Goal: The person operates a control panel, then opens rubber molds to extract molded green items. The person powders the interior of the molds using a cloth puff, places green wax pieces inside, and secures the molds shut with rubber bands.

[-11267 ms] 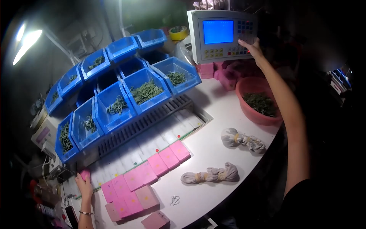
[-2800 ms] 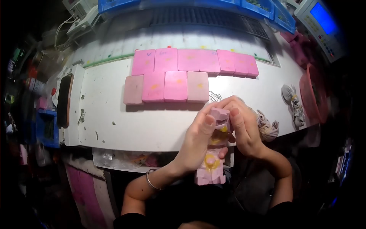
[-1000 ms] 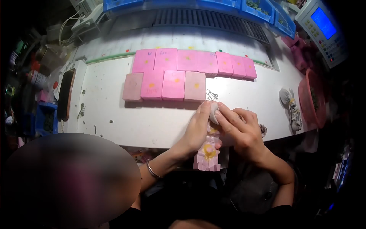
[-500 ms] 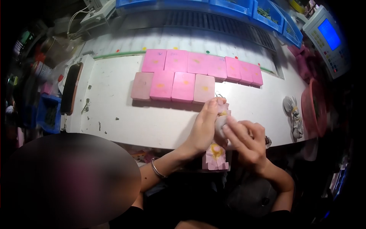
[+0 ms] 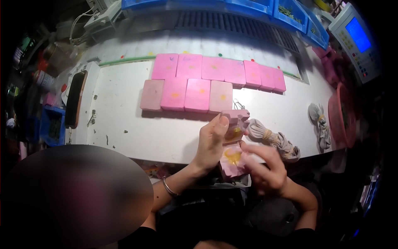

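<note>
My left hand (image 5: 211, 141) grips the upper part of an opened pink mould (image 5: 235, 133), which has stepped edges and a yellow-stained hollow. Below it, tilted toward me, is the mould's lower part (image 5: 233, 159) with a yellow patch in its middle. My right hand (image 5: 267, 166) has its fingers curled at the right edge of that lower part; they are somewhat blurred. Just right of the mould lies a knotted grey-white cloth bundle (image 5: 273, 139) on the white table. Small wire clips (image 5: 238, 104) lie beyond my left hand.
Two rows of pink blocks (image 5: 198, 94) stand across the table (image 5: 124, 145). To the right are another cloth bundle (image 5: 319, 124), a red basin (image 5: 342, 116) and a device with a blue screen (image 5: 357, 35). A phone (image 5: 76, 98) lies left; blue bins (image 5: 286, 14) line the back.
My right hand has let go of the cloth bundle, which now lies to the right, and moved down to the mould's lower part. The upper part has tilted to show its hollow.
</note>
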